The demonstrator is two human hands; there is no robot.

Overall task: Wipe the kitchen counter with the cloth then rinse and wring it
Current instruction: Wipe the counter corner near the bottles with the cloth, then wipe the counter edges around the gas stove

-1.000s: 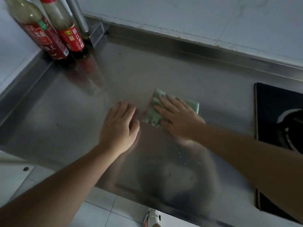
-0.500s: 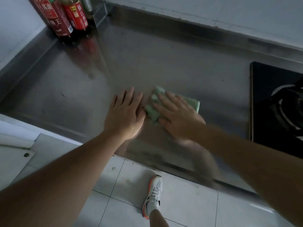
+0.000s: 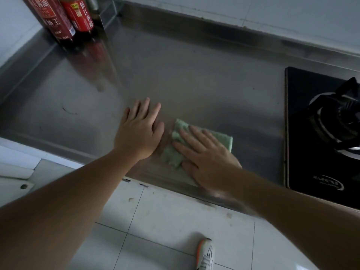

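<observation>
Steel table (image 3: 194, 78), seen from above. My right hand (image 3: 208, 160) lies flat on the pale green cloth (image 3: 220, 136), fingers (image 3: 196, 133) spread and pressing it down near the table's front edge. My left hand (image 3: 139, 131) rests just beside the cloth, palm down, fingers extended and holding nothing. Two red-labelled bottles (image 3: 64, 18) stand at the far left corner; a black gas hob (image 3: 319, 133) occupies the right edge.

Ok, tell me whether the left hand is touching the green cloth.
Apart. The head view shows bare steel counter between the left hand and the green cloth.
</observation>
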